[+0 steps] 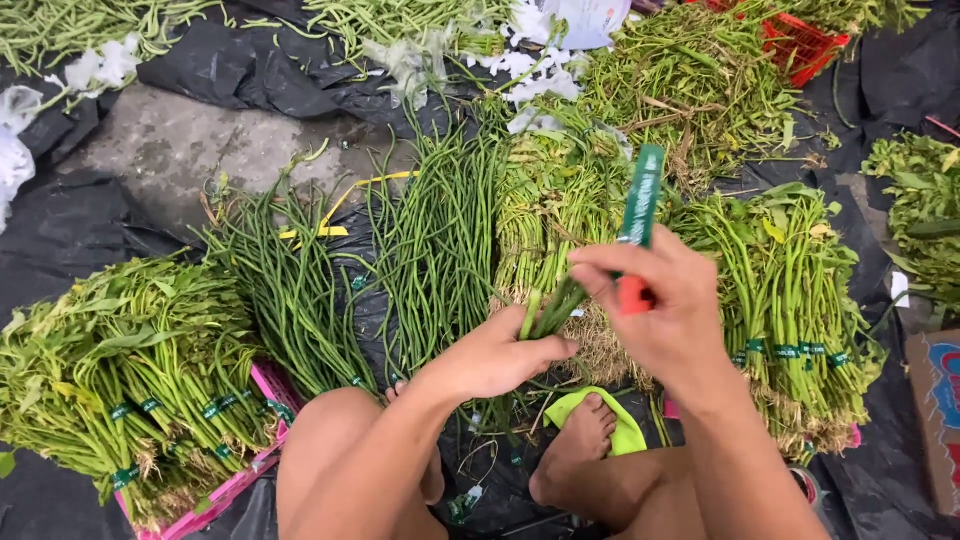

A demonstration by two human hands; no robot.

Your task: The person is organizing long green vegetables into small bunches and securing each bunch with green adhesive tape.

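Observation:
My left hand [500, 355] grips a small bunch of green stems [553, 305] near their lower ends. My right hand [665, 305] is closed on a red tape dispenser [634, 294], and a strip of green tape [641, 195] runs up from it. The two hands are close together above my bare foot [575, 445], which rests on a yellow-green cloth [627, 435]. My knees show at the bottom of the view.
Bundles of leafy greens tied with green tape lie left [130, 370] and right [790, 300]. Long beans [430, 240] lie ahead on black plastic sheeting [60, 230]. A pink crate [255, 465] sits at left, a red crate [800, 45] far right, a cardboard box [935, 410] at right.

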